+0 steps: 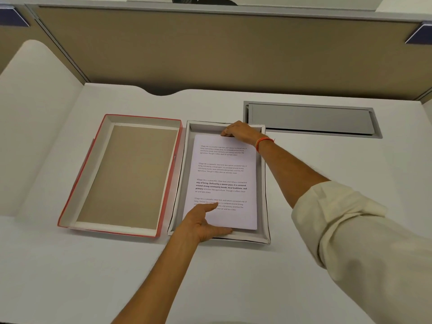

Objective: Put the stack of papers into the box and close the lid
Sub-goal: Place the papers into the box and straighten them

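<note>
A white stack of papers [224, 174] with printed text lies inside the shallow white box [263, 197] in the middle of the desk. My left hand [205, 223] holds the near edge of the stack, thumb on top of the page and fingers under it. My right hand [238, 132] grips the far edge of the stack at the box's back wall. The red lid [98, 160] lies upside down just left of the box, its brown inner face showing, and nothing is in it.
The white desk [233, 277] carries a grey cable hatch [311, 120] behind and to the right of the box. A tan partition wall [210, 47] closes off the back. A white curved divider [35, 113] rises at the left.
</note>
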`<state>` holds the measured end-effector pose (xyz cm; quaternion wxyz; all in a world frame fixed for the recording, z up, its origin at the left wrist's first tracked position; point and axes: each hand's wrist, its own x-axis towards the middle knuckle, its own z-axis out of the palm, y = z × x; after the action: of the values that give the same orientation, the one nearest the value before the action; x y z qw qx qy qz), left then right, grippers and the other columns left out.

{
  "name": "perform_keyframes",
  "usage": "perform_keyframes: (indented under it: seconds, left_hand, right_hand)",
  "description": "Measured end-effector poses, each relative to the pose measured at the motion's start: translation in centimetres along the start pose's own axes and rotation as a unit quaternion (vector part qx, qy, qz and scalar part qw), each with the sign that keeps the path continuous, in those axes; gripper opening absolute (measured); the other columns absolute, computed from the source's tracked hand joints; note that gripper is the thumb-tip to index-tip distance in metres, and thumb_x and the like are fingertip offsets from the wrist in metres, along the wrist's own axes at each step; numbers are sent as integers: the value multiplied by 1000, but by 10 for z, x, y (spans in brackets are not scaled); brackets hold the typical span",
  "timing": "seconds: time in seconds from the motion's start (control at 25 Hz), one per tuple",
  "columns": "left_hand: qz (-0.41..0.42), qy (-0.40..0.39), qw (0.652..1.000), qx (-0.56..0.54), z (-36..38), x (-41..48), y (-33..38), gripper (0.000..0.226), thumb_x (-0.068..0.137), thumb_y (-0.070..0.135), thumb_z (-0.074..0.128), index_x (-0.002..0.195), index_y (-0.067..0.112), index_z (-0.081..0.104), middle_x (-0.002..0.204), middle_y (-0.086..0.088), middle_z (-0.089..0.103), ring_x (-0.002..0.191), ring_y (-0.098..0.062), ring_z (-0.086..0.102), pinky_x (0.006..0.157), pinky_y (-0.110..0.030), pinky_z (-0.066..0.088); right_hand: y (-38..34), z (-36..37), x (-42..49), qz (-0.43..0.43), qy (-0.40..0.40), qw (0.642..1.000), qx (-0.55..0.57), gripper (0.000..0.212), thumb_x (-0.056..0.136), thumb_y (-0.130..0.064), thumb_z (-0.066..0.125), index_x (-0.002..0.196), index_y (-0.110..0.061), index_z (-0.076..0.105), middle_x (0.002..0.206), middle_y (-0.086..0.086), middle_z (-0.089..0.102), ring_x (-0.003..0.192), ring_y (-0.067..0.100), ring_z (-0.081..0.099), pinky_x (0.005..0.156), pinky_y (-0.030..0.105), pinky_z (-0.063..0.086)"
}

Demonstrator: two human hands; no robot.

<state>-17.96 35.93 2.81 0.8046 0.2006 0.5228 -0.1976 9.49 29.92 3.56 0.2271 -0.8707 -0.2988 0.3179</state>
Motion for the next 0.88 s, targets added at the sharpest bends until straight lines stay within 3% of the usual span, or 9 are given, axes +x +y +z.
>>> perform_keyframes:
  seconds: [0.28, 0.4, 0.56, 0.64, 0.72, 0.8, 0.88]
  left_hand:
    - [-5, -11, 1000, -12, 0, -2, -2, 25, 86, 1, 66, 104, 14, 56, 120, -22, 55, 113, -51, 52, 89, -73, 46]
    - [-2, -30, 999, -15, 1, -8, -1, 26, 86, 4, 68, 106, 15, 57, 121, -22, 59, 113, -50, 54, 90, -71, 47]
    - [2, -57, 998, -3, 1, -18, -2, 35, 86, 6, 69, 117, 17, 58, 127, -22, 62, 120, -48, 54, 99, -68, 43]
    - [-8, -82, 997, -8, -1, -28, 0, 41, 87, 7, 68, 125, 15, 55, 131, -24, 60, 123, -49, 53, 105, -67, 38]
    - [-12, -102, 994, 23, -5, -40, 9, 46, 88, 12, 69, 130, 7, 51, 135, -29, 56, 123, -50, 53, 102, -63, 44]
    - [26, -76, 992, 100, -11, -50, 29, 56, 87, 20, 70, 130, -7, 45, 139, -35, 47, 122, -46, 55, 94, -54, 53]
    - [145, -43, 975, 163, -21, -60, 58, 36, 91, 20, 65, 117, -1, 55, 139, -30, 49, 118, -36, 59, 89, -42, 56]
  right_hand:
    - [1, 4, -4, -13, -2, 999, -41, 34, 102, -16, 41, 120, -1, 66, 130, 18, 61, 118, 34, 58, 104, 38, 45]
    - [0, 6, -3, 0, 7, 1000, 6, 38, 103, -19, 38, 121, -1, 65, 132, 15, 60, 120, 32, 55, 104, 36, 42]
    - [-3, 4, -2, 8, 14, 999, 42, 40, 103, -21, 36, 118, 6, 62, 128, 21, 61, 119, 38, 55, 103, 42, 42]
    - [-9, 0, -3, 8, 34, 996, 81, 41, 102, -26, 38, 127, -1, 60, 136, 16, 57, 126, 32, 52, 107, 37, 39]
    - [-18, -3, -5, -7, 59, 990, 130, 41, 101, -28, 41, 133, -8, 57, 141, 9, 55, 131, 26, 49, 109, 33, 35]
    - [-28, -1, -8, -18, 96, 977, 190, 41, 100, -30, 42, 134, -11, 57, 142, 6, 55, 132, 23, 48, 112, 33, 35]
    - [-44, 12, -12, -21, 119, 960, 254, 43, 99, -34, 44, 135, -13, 56, 142, 4, 54, 133, 21, 48, 114, 36, 35]
